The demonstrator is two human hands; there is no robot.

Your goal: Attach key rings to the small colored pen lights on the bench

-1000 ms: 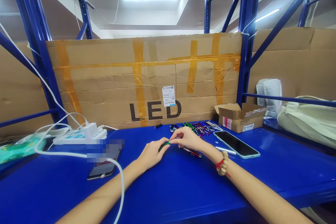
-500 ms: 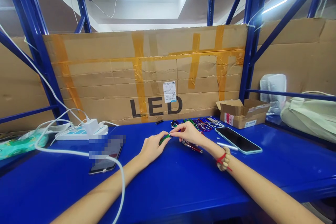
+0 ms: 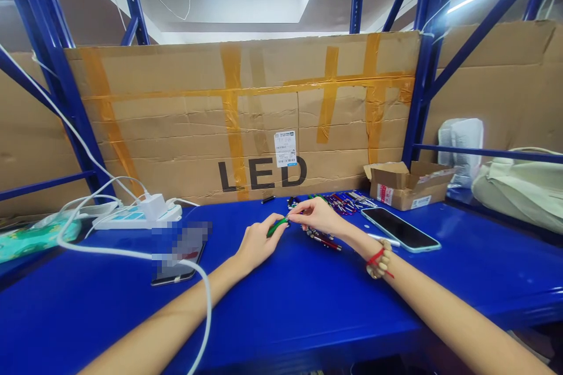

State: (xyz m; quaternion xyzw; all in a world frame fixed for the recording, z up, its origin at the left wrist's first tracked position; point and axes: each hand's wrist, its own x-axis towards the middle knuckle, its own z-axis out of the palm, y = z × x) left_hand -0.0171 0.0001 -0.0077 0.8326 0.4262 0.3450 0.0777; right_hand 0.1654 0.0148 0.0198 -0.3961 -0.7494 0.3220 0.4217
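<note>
My left hand (image 3: 259,243) is closed around a slim green pen (image 3: 276,227), held slanting just above the blue tabletop. At its upper right end, the thumb and forefinger of my right hand (image 3: 317,215) pinch the pen's tip, where a small silvery part shows; the fingers hide most of it. Beneath and beside my right hand lie dark red pens (image 3: 324,240). Behind that hand spreads a pile of shiny pens and pen parts (image 3: 345,203) in red, purple, green and silver. A short black piece (image 3: 268,200) lies near the cardboard.
To the right are a phone in a pale case (image 3: 401,228) and a small open carton (image 3: 410,184). On the left are a dark phone (image 3: 178,269), a white power strip (image 3: 132,218) and a white cable (image 3: 203,290) looping over my left forearm. Tall cardboard (image 3: 189,140) stands behind.
The camera view has shifted slightly. Both hands stay together at the green pen, the left one around it and the right one pinching its end; more of the green shows now.
</note>
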